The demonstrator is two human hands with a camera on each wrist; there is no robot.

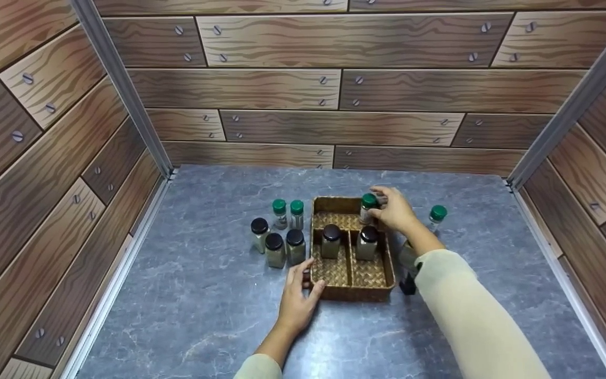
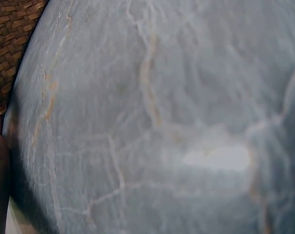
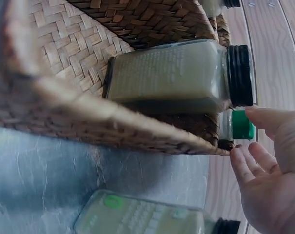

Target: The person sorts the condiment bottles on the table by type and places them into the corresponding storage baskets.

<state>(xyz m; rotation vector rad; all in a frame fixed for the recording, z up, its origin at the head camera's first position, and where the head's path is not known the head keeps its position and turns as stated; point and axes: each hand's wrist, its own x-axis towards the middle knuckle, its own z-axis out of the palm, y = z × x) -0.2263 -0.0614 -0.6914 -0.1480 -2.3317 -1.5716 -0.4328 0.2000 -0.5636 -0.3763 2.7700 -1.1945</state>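
My left hand (image 1: 296, 302) rests against the near-left corner of a divided woven basket (image 1: 353, 293), its fingers along the outer side. My right hand (image 1: 395, 213) reaches over the back right of the basket, thumb and forefinger either side of a green-capped jar (image 1: 369, 201) upright in the back compartment. In the right wrist view the thumb tip overlaps the edge of the green cap (image 3: 243, 125), and the other fingers are loosely extended at the basket rim. Two black-capped jars, one left (image 1: 331, 241) and one right (image 1: 367, 243), stand in the front compartments.
Left of the basket stand two green-capped jars (image 1: 296, 213) and several black-capped jars (image 1: 274, 250). Another green-capped jar (image 1: 437, 214) stands beyond the right forearm. A black-capped jar (image 3: 142, 214) lies beside the basket, partly behind the right sleeve in the head view. Wood-patterned panels surround the grey tabletop (image 1: 203, 316).
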